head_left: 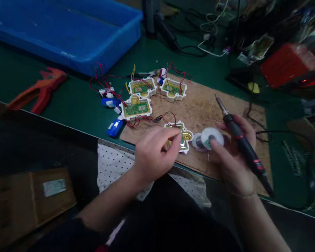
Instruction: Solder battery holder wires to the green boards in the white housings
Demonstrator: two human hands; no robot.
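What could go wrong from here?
The right hand holds both the soldering iron and the white spool, so either might slip.
The iron's bare metal tip, if hot, could burn the left hand should the grip turn.
Loose red and black wires lie beside the left hand and could snag, tugging the open housing.

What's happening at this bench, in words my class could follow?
A person's right hand holds a soldering iron and a spool. The left hand, thumb and fingertip close together, is at the nearest circuit board case; whether it grips anything is unclear. Three similar cases sit farther back.
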